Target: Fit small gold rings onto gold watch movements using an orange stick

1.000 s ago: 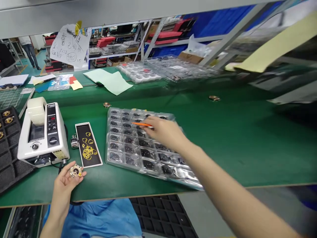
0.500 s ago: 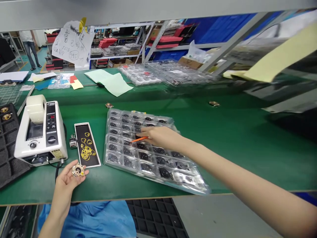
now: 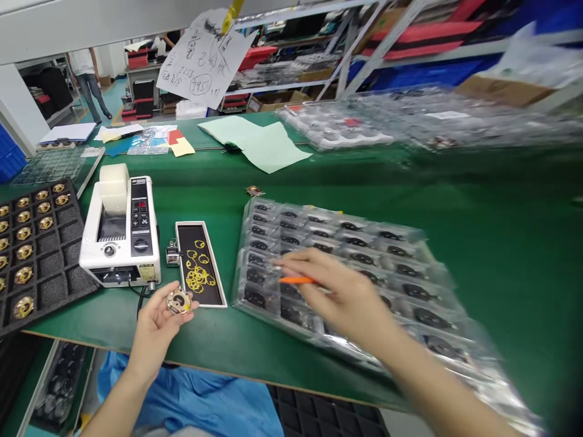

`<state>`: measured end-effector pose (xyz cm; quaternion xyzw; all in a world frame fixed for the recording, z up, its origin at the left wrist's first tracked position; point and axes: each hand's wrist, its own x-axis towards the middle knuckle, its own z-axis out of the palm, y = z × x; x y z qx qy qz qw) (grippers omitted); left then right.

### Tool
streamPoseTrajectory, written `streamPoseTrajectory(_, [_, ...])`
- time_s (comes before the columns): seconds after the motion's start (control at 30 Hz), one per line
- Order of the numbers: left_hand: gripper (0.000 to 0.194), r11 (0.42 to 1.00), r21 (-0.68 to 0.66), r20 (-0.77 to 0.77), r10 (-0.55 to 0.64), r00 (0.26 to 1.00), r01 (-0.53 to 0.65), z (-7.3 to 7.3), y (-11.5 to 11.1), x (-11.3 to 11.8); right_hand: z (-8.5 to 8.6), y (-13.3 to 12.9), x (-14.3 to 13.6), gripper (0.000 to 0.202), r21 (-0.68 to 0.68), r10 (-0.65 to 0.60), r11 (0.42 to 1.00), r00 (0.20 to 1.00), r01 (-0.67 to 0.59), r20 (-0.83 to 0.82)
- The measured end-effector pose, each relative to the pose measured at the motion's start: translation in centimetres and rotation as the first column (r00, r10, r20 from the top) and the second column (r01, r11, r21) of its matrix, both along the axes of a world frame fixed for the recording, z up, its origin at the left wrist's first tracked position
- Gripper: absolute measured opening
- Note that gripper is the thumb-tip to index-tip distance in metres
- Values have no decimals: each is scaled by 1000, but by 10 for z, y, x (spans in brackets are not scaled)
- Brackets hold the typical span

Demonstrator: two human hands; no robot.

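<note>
Round gold part [image 3: 179,301], at eight o'clock, sits in the left hand [image 3: 159,314], best held by its rim; the right hand [image 3: 344,294], pinching an orange stick [image 3: 297,280] (a light touch seems wise), is over the plastic tray [image 3: 273,320] at four o'clock.

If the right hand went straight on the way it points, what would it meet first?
The right hand would probably meet the dark parts in the leftmost column of the clear plastic tray; its height above them is unclear, so it might pass over.
</note>
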<state>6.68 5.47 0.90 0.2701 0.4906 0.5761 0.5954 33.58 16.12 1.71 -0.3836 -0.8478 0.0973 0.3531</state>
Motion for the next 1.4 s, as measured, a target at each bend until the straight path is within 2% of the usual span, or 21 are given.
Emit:
streamPoseTrajectory(0.13, [53,999,43,-29,-7,1000,9,6,7,7,15,-25,-75,23,-130,141,975,950,-183,-277])
streamPoseTrajectory(0.23, [54,995,96,-72,25,997,-18,9,8,8,18,-25,-106,16,-286,131,921,901,-265,-415])
streamPoseTrajectory(0.33, [56,992,122,-121,50,991,-35,9,7,8,16,-23,-118,13,-462,76,823,871,-330,-486])
streamPoseTrajectory(0.4, [56,991,131,-140,53,989,-34,8,5,8,13,-24,-120,14,-526,49,770,857,-360,-513])
streamPoseTrajectory(0.57, [52,984,176,-164,43,986,-13,3,4,11,10,-26,-124,17,-600,16,695,843,-396,-538])
streamPoseTrajectory(0.67, [52,983,185,-186,26,982,9,1,4,12,11,-25,-125,17,-623,-1,674,843,-397,-538])
streamPoseTrajectory(0.83, [49,982,191,-188,20,982,16,-1,7,13,10,-23,-124,20,-616,-4,690,850,-379,-526])
streamPoseTrajectory(1.07, [48,979,205,-164,15,986,19,0,10,18,4,-28,-127,16,-542,-45,777,829,-322,-557])
streamPoseTrajectory(1.27, [45,982,189,-157,45,987,-15,2,10,19,2,-29,-126,18,-480,-5,819,834,-313,-552])
streamPoseTrajectory(1.4, [44,983,175,-157,80,984,-52,0,10,21,0,-32,-128,17,-404,3,878,846,-258,-534])
